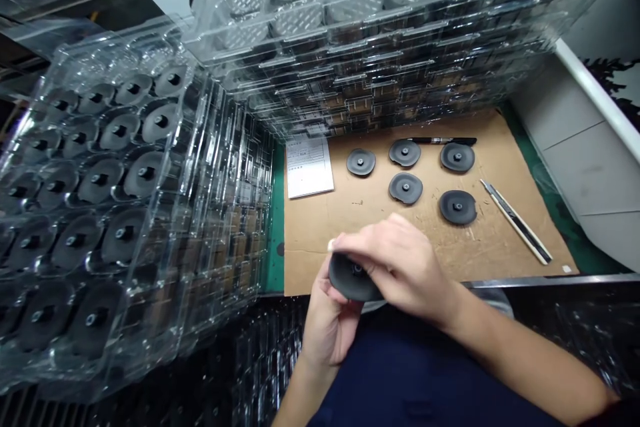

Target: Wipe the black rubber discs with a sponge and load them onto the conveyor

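- Brown cardboard sheet (350, 233) covers a green cutting mat (274, 227) on the tabletop, with stacks of clear plastic blister trays (380, 20) rising behind it and to its left, their pockets holding more black discs (99, 179)
- The right hand (393, 267) lies across the top of a black rubbery disc with a central stem (353, 278), its grip closed on the rim, while the left hand (327, 327) cups the disc from below in a firm grip, just past the cardboard's near edge
- Five loose discs (405, 188) sit apart on the cardboard, with a black marker (443, 141) just behind the back row, a snap-off utility knife (517, 221) to the right and a printed paper sheet (309, 165) to the left
- Risks: if the fingers shift, the held disc could slip off the cardboard's edge and drop; an elbow bumping the tilted tray stacks could send them sliding onto the loose discs; the knife could nick a reaching hand if its blade is out, which cannot be told from this view
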The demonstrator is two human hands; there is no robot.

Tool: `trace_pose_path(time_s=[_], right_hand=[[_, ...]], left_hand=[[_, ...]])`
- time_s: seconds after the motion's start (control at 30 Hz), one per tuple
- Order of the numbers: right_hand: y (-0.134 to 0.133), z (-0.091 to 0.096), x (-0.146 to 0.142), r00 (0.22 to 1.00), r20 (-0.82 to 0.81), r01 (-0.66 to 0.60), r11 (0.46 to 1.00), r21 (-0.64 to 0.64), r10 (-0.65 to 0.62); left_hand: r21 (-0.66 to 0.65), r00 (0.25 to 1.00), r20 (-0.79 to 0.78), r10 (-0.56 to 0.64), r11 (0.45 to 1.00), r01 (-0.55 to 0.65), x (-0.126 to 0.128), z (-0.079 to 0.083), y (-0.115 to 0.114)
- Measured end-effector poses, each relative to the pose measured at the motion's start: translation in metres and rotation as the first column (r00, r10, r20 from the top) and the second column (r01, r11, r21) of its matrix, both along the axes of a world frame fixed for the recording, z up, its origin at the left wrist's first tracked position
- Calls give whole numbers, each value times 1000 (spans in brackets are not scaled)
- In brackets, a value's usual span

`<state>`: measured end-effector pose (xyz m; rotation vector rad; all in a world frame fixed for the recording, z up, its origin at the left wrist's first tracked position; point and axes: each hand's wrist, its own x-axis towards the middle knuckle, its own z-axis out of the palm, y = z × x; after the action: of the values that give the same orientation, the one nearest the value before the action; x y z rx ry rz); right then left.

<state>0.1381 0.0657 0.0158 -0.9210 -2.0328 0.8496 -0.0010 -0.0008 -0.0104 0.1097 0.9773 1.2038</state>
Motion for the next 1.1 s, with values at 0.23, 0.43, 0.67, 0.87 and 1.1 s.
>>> trace_pose_path(time_s=[0.23,0.43,0.67,0.87,1.1], right_hand=[[-18,-41,45,962,49,236,735,-636,-267],[-55,-56,53,993,40,107,739,-665,-108],[-68,-60,40,991,84,134,794,-592,-104],[-76,-61,42,988,53,146,796,-587,-142],[-68,-69,54,997,-6,52,767,-640,-72]], left_hand=[[53,998,29,-59,997,57,-10,17,-12],[158,979,148,-142,980,118,-1,32,-27],[264,924,244,-293,937,227,4,32,-28],[287,866,355,-353,922,258,10,37,-20],[244,860,432,-272,953,179,18,36,-30]])
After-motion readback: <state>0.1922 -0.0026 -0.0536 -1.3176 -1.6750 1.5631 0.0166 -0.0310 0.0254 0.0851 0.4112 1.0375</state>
